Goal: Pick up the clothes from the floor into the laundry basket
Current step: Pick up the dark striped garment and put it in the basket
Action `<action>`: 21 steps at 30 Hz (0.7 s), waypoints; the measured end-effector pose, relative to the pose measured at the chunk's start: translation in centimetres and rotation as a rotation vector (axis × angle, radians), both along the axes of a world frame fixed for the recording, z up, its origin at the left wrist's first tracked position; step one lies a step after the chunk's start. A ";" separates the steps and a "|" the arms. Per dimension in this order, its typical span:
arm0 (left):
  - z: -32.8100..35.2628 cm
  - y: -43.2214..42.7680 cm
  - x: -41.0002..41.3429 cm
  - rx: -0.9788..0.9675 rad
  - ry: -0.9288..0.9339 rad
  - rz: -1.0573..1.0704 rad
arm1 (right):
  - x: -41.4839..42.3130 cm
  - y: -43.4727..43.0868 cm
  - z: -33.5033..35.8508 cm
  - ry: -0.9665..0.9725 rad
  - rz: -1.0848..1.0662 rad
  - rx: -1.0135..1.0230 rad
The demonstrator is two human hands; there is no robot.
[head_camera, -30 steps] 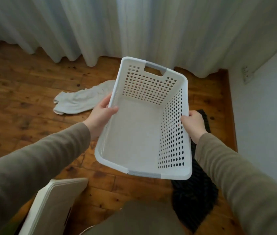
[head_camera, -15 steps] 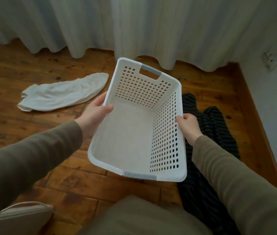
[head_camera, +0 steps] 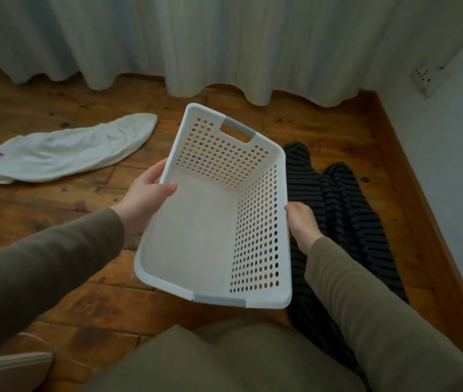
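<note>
A single wide-angle view from the person's head looks forward and steeply down. Nearest the lens, along the bottom edge, is the person's own olive clothing, and both sleeves reach up into the middle of the frame. The white laundry basket fills the centre at arm's length. Beyond it the wooden floor runs to the pale curtains across the top. The right edge takes in a wall and its skirting board.
</note>
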State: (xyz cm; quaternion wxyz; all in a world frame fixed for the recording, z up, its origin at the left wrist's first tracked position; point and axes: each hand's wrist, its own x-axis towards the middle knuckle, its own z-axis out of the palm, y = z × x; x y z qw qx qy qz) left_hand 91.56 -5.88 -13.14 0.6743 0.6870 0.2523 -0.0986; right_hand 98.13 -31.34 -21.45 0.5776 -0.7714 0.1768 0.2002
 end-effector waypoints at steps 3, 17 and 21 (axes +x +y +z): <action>-0.5 -0.9 -0.3 0.000 -0.009 0.000 | -0.5 -1.4 -1.2 0.006 -0.012 -0.014; -0.2 -3.7 0.5 0.070 -0.045 -0.052 | -9.7 -10.8 -11.1 0.534 0.006 -0.670; -0.3 -3.9 0.6 0.122 -0.054 -0.051 | -11.7 -10.7 -12.7 0.476 0.043 -0.753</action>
